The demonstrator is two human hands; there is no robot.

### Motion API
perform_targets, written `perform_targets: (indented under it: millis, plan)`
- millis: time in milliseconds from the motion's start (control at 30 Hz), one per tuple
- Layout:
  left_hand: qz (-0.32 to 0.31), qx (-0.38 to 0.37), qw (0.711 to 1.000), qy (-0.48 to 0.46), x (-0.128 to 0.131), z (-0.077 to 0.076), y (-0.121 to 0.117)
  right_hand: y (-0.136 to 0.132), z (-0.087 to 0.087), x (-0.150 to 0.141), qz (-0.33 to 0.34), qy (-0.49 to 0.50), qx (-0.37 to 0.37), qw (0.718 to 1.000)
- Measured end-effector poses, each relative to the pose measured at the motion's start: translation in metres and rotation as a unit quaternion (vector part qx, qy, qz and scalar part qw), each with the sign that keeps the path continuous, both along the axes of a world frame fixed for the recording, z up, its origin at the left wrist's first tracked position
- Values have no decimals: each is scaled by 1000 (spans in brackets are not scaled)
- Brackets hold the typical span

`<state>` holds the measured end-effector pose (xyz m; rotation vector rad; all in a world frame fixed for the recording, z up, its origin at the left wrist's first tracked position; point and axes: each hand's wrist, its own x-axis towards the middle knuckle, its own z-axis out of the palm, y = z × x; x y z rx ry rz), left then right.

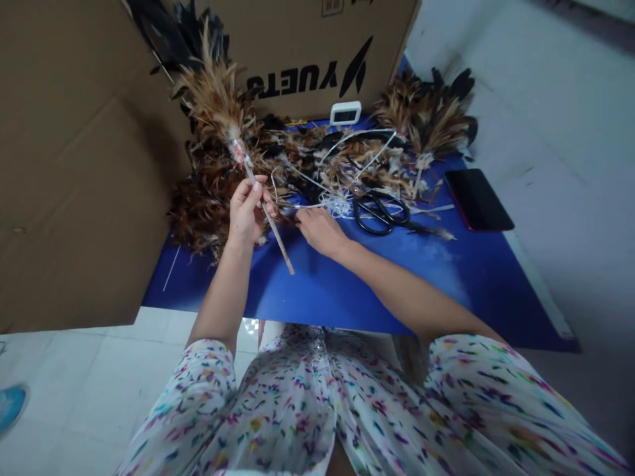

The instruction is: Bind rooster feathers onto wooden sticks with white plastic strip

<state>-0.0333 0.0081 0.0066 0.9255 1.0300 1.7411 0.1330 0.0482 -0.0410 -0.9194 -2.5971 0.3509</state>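
Observation:
My left hand is closed round a thin stick whose upper end carries a bundle of brown feathers, a feather duster in the making. The stick slants down to the right over the blue table. My right hand rests on the table beside it, fingers curled on a white plastic strip near the feather pile. Loose brown and black feathers lie heaped behind both hands.
Black scissors lie right of my right hand among white strips. A dark phone sits at the table's right side. A small white timer stands against a cardboard box. More cardboard walls the left.

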Motion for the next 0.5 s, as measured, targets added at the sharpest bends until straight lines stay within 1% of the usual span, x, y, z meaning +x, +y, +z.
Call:
perform_targets:
  millis: [67,167,200,233,267,333,400,433,500]
  plan:
    - [-5,-4,1000,2,0,-7,1,1,5,16,4,67,-62,996]
    - [-12,-25,1000,4,2,-19,2,6,8,43,-8,190,-171,967]
    - [-19,-37,999,8,4,-23,2,9,7,52,-19,219,-193,956]
    - [-26,-48,998,13,6,-26,2,13,6,60,-36,237,-194,951]
    - [-32,-58,998,16,8,-29,2,16,5,67,-59,245,-169,953]
    - [-41,-80,996,23,14,-33,0,21,3,78,-104,239,-70,963]
    - [-52,-96,993,33,22,-35,-3,22,3,81,-139,221,21,965]
    - [-60,-102,992,40,26,-36,-4,21,4,80,-148,212,42,965]
    - [-79,-111,989,55,36,-37,-7,15,6,74,-147,207,32,967]
